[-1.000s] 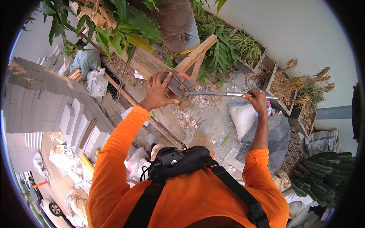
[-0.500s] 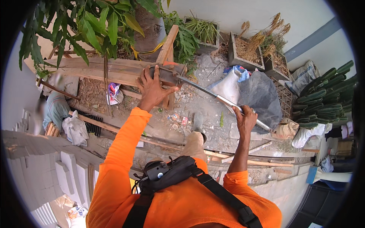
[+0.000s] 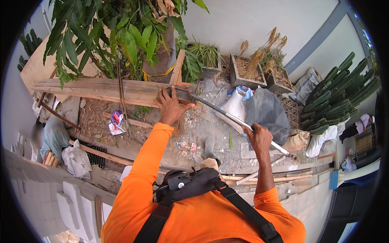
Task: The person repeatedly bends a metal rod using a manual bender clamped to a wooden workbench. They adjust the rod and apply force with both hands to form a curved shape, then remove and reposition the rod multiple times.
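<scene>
Your right hand (image 3: 259, 139), right of centre in the frame, grips the long metal bar (image 3: 225, 114), which slants through it from the wooden bench (image 3: 101, 90) toward the lower right, while your left hand (image 3: 174, 108) spreads open fingers over the bench's end, beside the bar's upper tip.

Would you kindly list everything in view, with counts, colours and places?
Wall: one, white, upper right
Tree: one, green-leaved, top
Wooden beams: several, brown, upper left
Dark block: one, brownish, beams' right end
Long bar: one, silver, slanting across centre right
Planters: three, grey, beside the wall
Large cactus: one, green, right
Plastic sheet: one, dark grey, right of centre
White sack: one, white, beside that sheet
Slabs: several, pale grey, lower left
Harness: one, black, on the chest
Sleeves: two, orange, bottom
Left hand: one, bare, spread on the dark block
Right hand: one, bare, gripping the bar
</scene>
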A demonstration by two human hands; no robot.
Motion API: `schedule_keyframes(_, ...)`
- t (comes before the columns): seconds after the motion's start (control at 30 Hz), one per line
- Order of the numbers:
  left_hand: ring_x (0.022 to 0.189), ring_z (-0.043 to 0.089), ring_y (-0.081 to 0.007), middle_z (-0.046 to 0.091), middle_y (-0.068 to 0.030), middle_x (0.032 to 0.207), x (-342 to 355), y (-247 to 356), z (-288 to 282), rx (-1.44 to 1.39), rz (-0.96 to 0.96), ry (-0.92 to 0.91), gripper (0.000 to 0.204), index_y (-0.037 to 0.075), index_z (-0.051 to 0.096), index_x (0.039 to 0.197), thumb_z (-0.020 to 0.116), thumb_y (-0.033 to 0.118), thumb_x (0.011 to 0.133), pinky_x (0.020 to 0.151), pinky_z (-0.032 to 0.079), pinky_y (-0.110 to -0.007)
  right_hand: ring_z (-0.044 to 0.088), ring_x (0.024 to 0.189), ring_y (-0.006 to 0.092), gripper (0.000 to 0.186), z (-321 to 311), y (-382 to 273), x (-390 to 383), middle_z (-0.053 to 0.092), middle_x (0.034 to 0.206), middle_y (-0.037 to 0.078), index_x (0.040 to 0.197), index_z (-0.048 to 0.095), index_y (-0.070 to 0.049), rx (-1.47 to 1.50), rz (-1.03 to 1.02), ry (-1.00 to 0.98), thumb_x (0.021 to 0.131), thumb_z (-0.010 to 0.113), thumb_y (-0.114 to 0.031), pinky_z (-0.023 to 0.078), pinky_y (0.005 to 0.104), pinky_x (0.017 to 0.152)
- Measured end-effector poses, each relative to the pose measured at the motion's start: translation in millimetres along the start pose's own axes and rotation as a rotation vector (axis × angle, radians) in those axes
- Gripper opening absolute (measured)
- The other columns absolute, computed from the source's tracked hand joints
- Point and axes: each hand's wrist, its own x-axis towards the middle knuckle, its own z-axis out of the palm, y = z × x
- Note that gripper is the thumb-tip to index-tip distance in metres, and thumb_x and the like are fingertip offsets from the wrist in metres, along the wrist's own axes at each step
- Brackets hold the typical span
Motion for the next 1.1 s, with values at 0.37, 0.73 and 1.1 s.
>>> schedule_keyframes(0.37,0.153,-0.001,-0.0562,0.007,-0.0377,0.164,8,-14,6,-0.040,0.028,-0.092,0.150,-0.004,0.017,0.163,0.065,0.096,0.061,0.112,0.000,-0.080,0.068,0.065,0.0417,0.061,40,-18,-52,0.068,0.068,0.019,0.074,0.068,-0.003,0.136,0.182,0.024,0.086,0.074,-0.062,0.049,0.0511,0.060)
schedule_keyframes(0.73,0.152,0.030,-0.0353,0.040,-0.0130,0.162,2,-79,-31,-0.214,0.230,-0.012,0.053,0.010,0.064,0.140,0.074,0.033,0.094,0.124,0.021,-0.050,0.053,0.052,0.0295,0.069,57,64,11,0.058,0.057,0.016,0.076,0.069,0.002,0.499,0.049,-0.339,0.093,0.067,-0.065,0.045,0.0448,0.057)
schedule_keyframes(1.1,0.147,0.040,-0.0365,0.049,-0.0129,0.157,16,-94,-21,-0.374,0.255,-0.009,0.031,0.011,0.073,0.122,0.071,0.027,0.095,0.122,0.025,-0.050,0.066,0.064,0.0384,0.066,56,46,-9,0.064,0.062,0.018,0.076,0.074,-0.004,0.293,0.048,-0.404,0.086,0.071,-0.069,0.049,0.0491,0.061)
